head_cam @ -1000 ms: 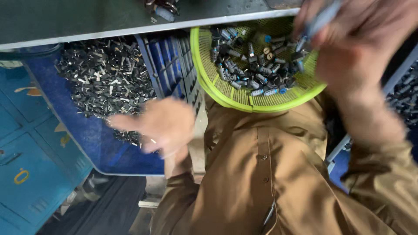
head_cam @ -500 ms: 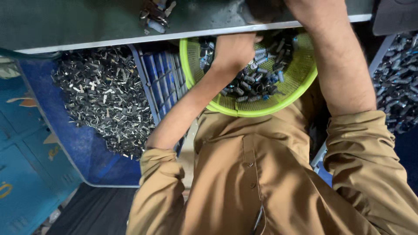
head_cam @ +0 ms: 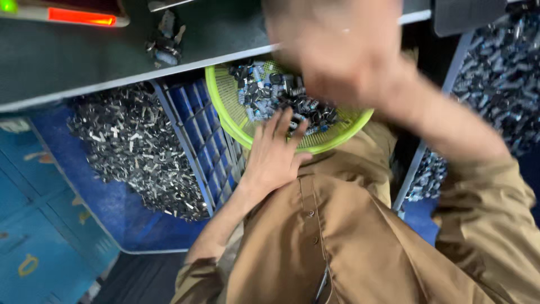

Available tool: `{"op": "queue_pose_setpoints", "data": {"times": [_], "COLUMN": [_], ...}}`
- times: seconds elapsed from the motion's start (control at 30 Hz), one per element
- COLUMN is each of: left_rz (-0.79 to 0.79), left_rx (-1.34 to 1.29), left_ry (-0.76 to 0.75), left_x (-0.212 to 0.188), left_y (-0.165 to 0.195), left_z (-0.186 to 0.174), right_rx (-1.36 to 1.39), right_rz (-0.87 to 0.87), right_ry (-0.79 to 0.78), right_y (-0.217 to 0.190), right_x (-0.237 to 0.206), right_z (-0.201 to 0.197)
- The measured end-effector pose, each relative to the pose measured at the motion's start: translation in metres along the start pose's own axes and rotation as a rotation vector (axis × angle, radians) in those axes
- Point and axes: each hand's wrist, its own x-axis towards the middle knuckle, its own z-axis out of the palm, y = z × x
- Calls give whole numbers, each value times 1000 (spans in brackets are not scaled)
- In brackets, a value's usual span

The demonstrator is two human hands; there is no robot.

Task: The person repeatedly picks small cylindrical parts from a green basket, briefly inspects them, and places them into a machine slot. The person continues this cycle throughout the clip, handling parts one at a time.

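A lime-green mesh basket [head_cam: 225,107] rests on my lap, holding several small dark and blue cylindrical parts [head_cam: 281,95]. My left hand [head_cam: 275,155] lies at the basket's near edge, fingers spread, fingertips touching the parts. My right hand [head_cam: 337,50] is raised close to the camera over the basket's far side and is blurred; I cannot tell if it holds anything. My brown sleeves and shirt [head_cam: 349,242] fill the lower frame.
A dark worktable edge [head_cam: 112,62] runs across the top, with a small metal part [head_cam: 164,45] on it. A blue crate [head_cam: 202,146] of metal pieces [head_cam: 129,146] sits at left. Another heap of dark parts [head_cam: 495,73] lies at right.
My left hand drew back from deep in the basket to its near edge. My right arm swung up in front of the camera and blurred.
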Motion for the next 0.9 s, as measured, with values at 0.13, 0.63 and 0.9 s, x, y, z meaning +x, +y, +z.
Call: {"op": "queue_pose_setpoints", "data": {"times": [0.13, 0.63, 0.9], "left_rz": [262, 55, -77], "left_rx": [268, -28, -442], "left_ry": [177, 176, 613], "left_x": [-6, 44, 38], "left_y": [-20, 4, -11], "left_z": [27, 50, -17], "right_rx": [22, 16, 548], "right_rz": [-173, 430, 566], "right_ry": [-65, -366, 12], "right_y": [-13, 51, -34], "right_x": [-41, -39, -76], "right_z": [37, 89, 61]}}
